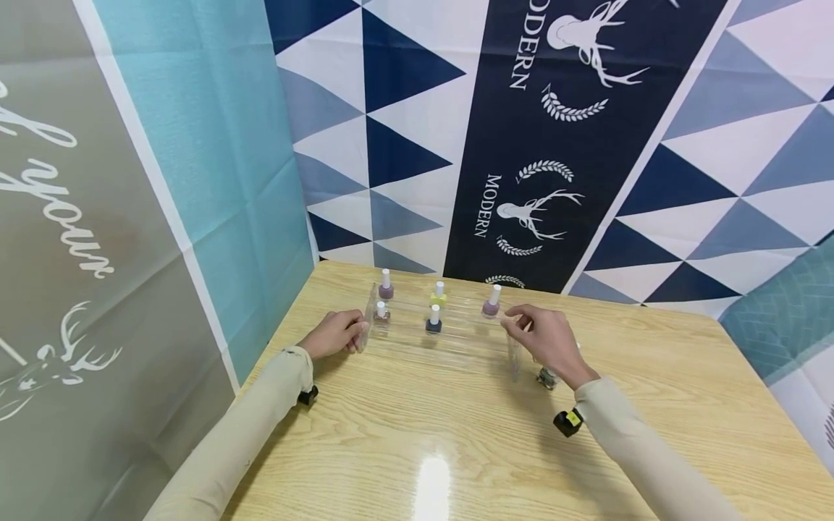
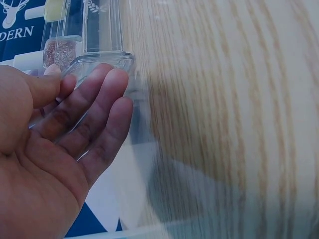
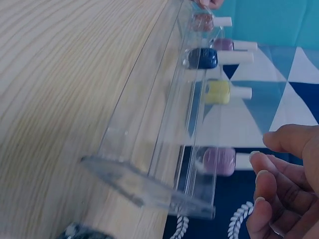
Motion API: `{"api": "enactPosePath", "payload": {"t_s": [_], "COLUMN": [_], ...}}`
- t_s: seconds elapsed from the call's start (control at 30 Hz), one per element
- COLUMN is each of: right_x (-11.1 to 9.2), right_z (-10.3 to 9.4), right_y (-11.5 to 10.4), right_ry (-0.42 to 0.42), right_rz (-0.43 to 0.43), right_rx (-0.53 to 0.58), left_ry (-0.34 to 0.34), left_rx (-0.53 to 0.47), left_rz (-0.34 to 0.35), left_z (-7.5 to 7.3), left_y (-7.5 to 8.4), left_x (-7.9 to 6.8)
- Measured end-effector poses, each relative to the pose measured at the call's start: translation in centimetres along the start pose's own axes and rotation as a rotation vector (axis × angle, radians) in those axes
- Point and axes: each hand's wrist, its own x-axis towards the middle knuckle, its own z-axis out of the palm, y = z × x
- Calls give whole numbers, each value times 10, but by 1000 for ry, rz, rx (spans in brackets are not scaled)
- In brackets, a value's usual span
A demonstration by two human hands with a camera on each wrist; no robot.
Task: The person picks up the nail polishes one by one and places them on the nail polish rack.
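Note:
A clear tiered rack (image 1: 443,354) stands on the table with several nail polish bottles in it. My left hand (image 1: 334,333) holds its left end panel, thumb and index finger at the edge. Nearest that hand is a glittery pink bottle (image 2: 60,52). On the back tier are a purple bottle (image 1: 386,291), a yellow bottle (image 3: 218,92) and, at the right, another purple bottle (image 3: 219,161). A dark blue bottle (image 1: 434,325) sits on a lower tier. My right hand (image 1: 544,336) hovers by the right-hand purple bottle's white cap, thumb and fingers apart, fingertips beside the cap.
Partly hidden by the right wrist, a dark bottle (image 1: 547,378) lies on the wooden table (image 1: 391,434) right of the rack. A white cap (image 1: 578,346) shows behind that wrist. Patterned cloth (image 1: 417,130) hangs along the table's back and left sides.

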Motion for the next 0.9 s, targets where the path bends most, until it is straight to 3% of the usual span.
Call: {"api": "enactPosePath", "payload": {"t_s": [0.9], "right_x": [-62], "right_z": [-40], "right_y": [62], "right_ry": [30], "right_rz": [108], "right_rx": [-74], "left_ry": [-17], "left_rx": [-13], "left_rz": [20], "left_z": [-2], "left_y": [1], "left_x": [-1]}}
